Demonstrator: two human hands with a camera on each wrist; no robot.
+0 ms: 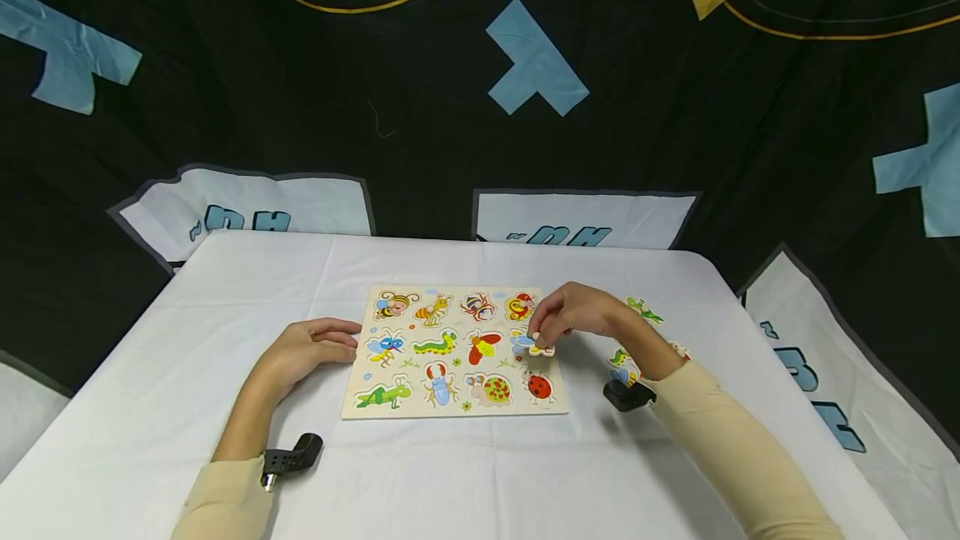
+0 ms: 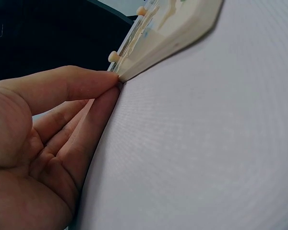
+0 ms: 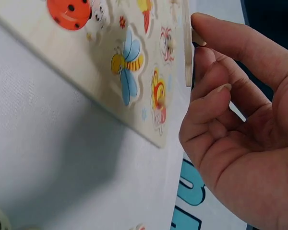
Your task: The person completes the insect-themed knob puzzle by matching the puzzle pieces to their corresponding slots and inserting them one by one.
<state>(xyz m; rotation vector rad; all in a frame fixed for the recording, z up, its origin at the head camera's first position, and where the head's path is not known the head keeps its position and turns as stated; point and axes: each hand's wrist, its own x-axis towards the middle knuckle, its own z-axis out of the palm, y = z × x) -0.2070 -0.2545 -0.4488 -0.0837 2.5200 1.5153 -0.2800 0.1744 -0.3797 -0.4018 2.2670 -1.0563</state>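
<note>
A wooden insect puzzle board [image 1: 455, 363] lies flat on the white table, its shapes filled with colourful insects. My left hand [image 1: 309, 351] rests at the board's left edge. In the left wrist view its thumb and finger [image 2: 86, 85] touch that edge with their tips, fairly straight. Above the board's right side my right hand [image 1: 576, 311] pinches a wooden puzzle piece [image 3: 187, 52] by its knob. This piece shows edge-on in the right wrist view, raised off the board, its picture hidden there. Near it on the board is a blue-winged bee shape [image 3: 133, 65].
Loose pieces lie right of the board: a green insect piece [image 1: 643, 310] farther back, a blue one [image 1: 625, 374] beside the right wrist camera [image 1: 628, 395], and a partly hidden reddish one [image 1: 681, 350] by the right forearm. A black cloth [image 1: 420, 123] hangs behind the table.
</note>
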